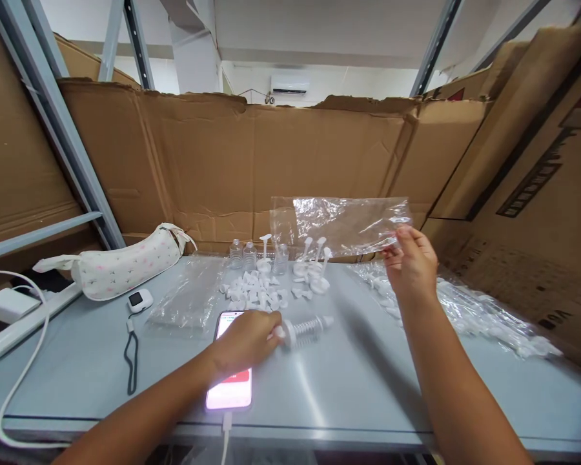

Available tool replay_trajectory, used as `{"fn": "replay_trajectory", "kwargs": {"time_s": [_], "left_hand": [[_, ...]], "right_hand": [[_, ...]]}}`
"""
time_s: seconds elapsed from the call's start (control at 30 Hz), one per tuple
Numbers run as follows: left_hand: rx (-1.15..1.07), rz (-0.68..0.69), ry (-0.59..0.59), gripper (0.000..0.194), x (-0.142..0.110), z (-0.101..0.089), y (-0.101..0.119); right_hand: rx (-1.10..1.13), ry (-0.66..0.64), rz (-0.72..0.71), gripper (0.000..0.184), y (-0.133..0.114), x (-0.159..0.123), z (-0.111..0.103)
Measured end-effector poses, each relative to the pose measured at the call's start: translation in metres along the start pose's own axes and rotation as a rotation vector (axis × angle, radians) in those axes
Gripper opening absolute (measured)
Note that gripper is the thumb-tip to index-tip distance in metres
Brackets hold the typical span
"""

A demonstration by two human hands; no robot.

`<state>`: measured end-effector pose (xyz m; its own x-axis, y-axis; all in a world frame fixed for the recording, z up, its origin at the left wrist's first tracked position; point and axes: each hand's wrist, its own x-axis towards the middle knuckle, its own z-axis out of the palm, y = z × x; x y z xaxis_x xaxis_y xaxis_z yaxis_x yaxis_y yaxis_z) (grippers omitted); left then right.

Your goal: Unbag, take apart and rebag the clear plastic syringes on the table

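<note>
My left hand [252, 337] is closed on the white end of a ribbed clear plastic bottle [306, 331], held sideways above the table and slightly blurred. Its narrow white tip points right. Raised on the other side, my right hand [411, 261] pinches the right edge of a clear plastic bag [339, 223], which stretches out flat to the left. Behind the left hand lies a heap of small white plastic pieces [256, 290]. Several white round caps with upright stems [319, 283] stand beside it, near clear ribbed bottles [249, 255].
A lit phone [230, 394] on a cable lies partly under my left forearm. Clear bags [188, 294] lie left of the heap; filled plastic packs [484, 313] line the right side. A patterned pouch [126, 265], small white device [140, 300] and power strip [33, 323] are left. Cardboard walls [281, 152] enclose the table.
</note>
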<state>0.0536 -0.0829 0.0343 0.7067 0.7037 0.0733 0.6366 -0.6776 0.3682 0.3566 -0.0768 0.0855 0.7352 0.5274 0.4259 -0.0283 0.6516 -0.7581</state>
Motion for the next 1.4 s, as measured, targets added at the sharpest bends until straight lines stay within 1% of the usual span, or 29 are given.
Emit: {"fn": "replay_trajectory", "kwargs": {"time_s": [0.13, 0.23, 0.33, 0.4, 0.47, 0.53, 0.57, 0.63, 0.7, 0.73, 0.8, 0.87, 0.97, 1.03, 1.1, 1.17, 1.23, 1.3, 1.33, 1.4], "left_hand": [[-0.001, -0.085, 0.094, 0.016, 0.016, 0.002, -0.015], [-0.084, -0.092, 0.184, 0.026, 0.020, 0.004, -0.027], [-0.288, -0.067, 0.334, 0.033, 0.023, 0.001, -0.036], [-0.535, -0.067, 0.397, 0.040, 0.026, -0.006, -0.040], [-0.842, -0.075, 0.383, 0.051, 0.030, -0.016, -0.041], [-1.110, -0.064, 0.294, 0.063, 0.032, -0.023, -0.041], [-1.206, -0.052, 0.242, 0.067, 0.032, -0.026, -0.040], [-1.309, -0.027, 0.159, 0.071, 0.031, -0.027, -0.041], [-1.314, -0.021, 0.129, 0.077, 0.030, -0.026, -0.043], [-1.299, -0.018, 0.123, 0.081, 0.030, -0.025, -0.045], [-1.253, -0.012, 0.120, 0.088, 0.031, -0.025, -0.049], [-1.157, -0.003, 0.152, 0.089, 0.034, -0.027, -0.052], [-0.898, 0.021, 0.290, 0.080, 0.039, -0.034, -0.055], [-0.736, 0.042, 0.380, 0.073, 0.044, -0.038, -0.056], [-0.647, 0.058, 0.475, 0.069, 0.050, -0.041, -0.058], [-0.617, 0.071, 0.599, 0.063, 0.057, -0.042, -0.061], [-0.624, 0.068, 0.740, 0.057, 0.063, -0.042, -0.065], [-0.667, 0.051, 0.855, 0.050, 0.066, -0.043, -0.069], [-0.702, 0.045, 0.900, 0.047, 0.067, -0.043, -0.071], [-0.783, 0.060, 0.965, 0.040, 0.067, -0.044, -0.073]], "right_hand": [[-0.046, -0.160, 0.142, 0.041, 0.015, -0.007, 0.002], [-0.039, -0.242, 0.284, 0.043, 0.024, -0.013, 0.006], [-0.038, -0.344, 0.399, 0.043, 0.030, -0.025, 0.013], [-0.068, -0.447, 0.452, 0.043, 0.033, -0.037, 0.019], [-0.097, -0.541, 0.503, 0.043, 0.038, -0.052, 0.026], [-0.111, -0.611, 0.554, 0.044, 0.044, -0.067, 0.034], [-0.118, -0.642, 0.575, 0.044, 0.047, -0.074, 0.037], [-0.138, -0.689, 0.582, 0.044, 0.055, -0.085, 0.043], [-0.169, -0.695, 0.535, 0.042, 0.062, -0.089, 0.048], [-0.185, -0.678, 0.495, 0.042, 0.064, -0.089, 0.050], [-0.203, -0.623, 0.411, 0.041, 0.068, -0.083, 0.055], [-0.204, -0.560, 0.340, 0.041, 0.068, -0.072, 0.060], [-0.194, -0.463, 0.241, 0.040, 0.062, -0.052, 0.071], [-0.201, -0.383, 0.121, 0.039, 0.057, -0.043, 0.080], [-0.210, -0.305, -0.029, 0.040, 0.053, -0.038, 0.090], [-0.200, -0.245, -0.138, 0.048, 0.052, -0.040, 0.101], [-0.170, -0.226, -0.145, 0.060, 0.054, -0.046, 0.111], [-0.133, -0.242, -0.092, 0.067, 0.059, -0.052, 0.120], [-0.113, -0.259, -0.058, 0.066, 0.061, -0.055, 0.123], [-0.086, -0.313, -0.009, 0.056, 0.066, -0.059, 0.127]]}}
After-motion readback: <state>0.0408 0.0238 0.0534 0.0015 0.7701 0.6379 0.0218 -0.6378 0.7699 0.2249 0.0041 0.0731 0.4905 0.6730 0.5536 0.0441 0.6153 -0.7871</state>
